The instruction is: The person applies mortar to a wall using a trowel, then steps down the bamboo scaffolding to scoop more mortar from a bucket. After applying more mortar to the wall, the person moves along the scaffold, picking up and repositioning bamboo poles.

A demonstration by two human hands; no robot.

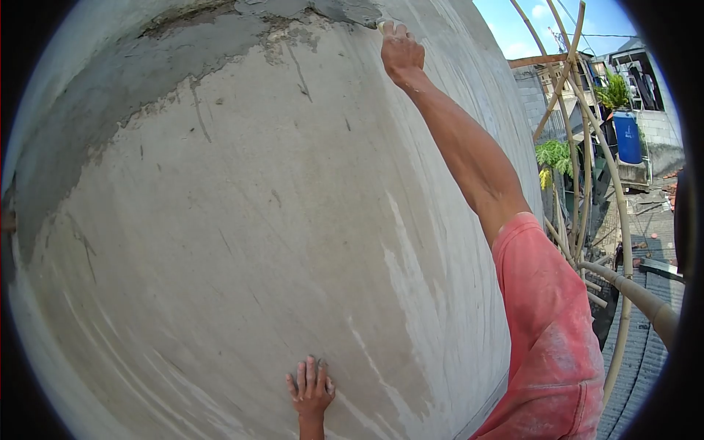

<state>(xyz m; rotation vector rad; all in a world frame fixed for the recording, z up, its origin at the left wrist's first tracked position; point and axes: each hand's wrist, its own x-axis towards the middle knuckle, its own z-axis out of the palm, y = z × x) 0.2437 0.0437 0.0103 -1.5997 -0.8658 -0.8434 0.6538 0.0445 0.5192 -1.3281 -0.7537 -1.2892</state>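
Up there the right grip [403, 51] is clamped on what may be a tool [380, 25] by the far plaster [147, 81], the left grip [312, 389] against the near wall [257, 235], fingers apart.

Cement-plastered wall [293, 205]: pale grey, streaked, scratched. Mortar layer [183, 59]: dark grey, ragged-edged, curving across the wall's top and left side. Handheld tool [380, 25]: mostly hidden, at the layer's right end.

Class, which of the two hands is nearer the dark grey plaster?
The right hand, raised beside the dark grey plaster; the left hand is spread low on the paler wall.
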